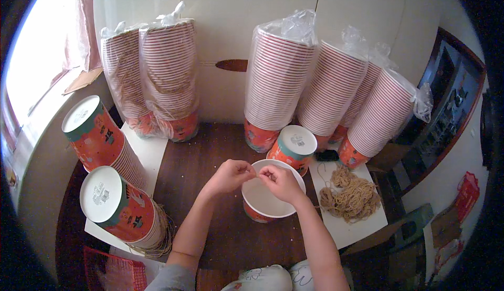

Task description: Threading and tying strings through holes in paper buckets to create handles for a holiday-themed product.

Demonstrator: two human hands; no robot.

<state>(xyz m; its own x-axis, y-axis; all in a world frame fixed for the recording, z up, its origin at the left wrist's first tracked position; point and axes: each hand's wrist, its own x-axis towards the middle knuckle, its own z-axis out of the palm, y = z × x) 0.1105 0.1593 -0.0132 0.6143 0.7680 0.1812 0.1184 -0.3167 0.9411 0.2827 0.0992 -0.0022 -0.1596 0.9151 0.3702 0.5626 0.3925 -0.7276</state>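
From where I stand, I see a person with both bare forearms coming from the near edge of the dark brown wooden table (pixel 210 238), stretched forward and leaning inward. The left hand (pixel 235 174) is above the left part of the rim of a round, open paper bucket, white inside and orange outside (pixel 266 200); its wrist is bent so the fingers point right. The right hand (pixel 281 182) is over the bucket's far right part, knuckles up, fingers turned to the left hand. The two hands are close to each other, with fingertips curled as in a pinch. I cannot tell whether the fingertips are closed, or whether they grasp some thin thing.

The bucket stands upright near the middle of the table, a little to the right. Just behind it is an orange and green paper bucket with white bottom, turned upside down (pixel 297 145). Toward the table's right edge, a loose heap of beige twine (pixel 353 196) lies on a white flat board (pixel 362 227). At the left edge stands a stack of upside-down orange buckets (pixel 126 207), with beige strings (pixel 167 230) hanging at its lower end.
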